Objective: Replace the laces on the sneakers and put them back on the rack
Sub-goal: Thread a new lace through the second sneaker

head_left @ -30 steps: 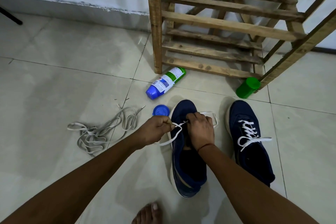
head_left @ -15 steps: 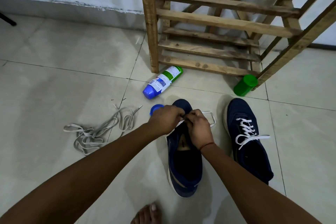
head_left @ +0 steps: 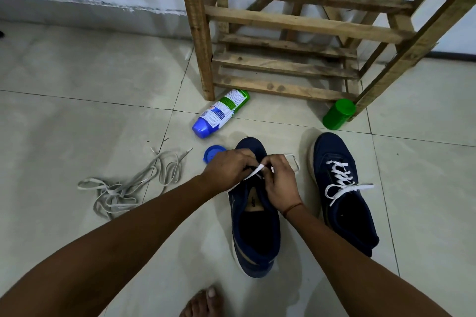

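Head view: we pinch the white lace between left hand and right hand over the left sneaker, mid-threading, we judge. Next comes feeding its tip through another eyelet. Right sneaker sits laced beside it; rack stands beyond, old laces aside.
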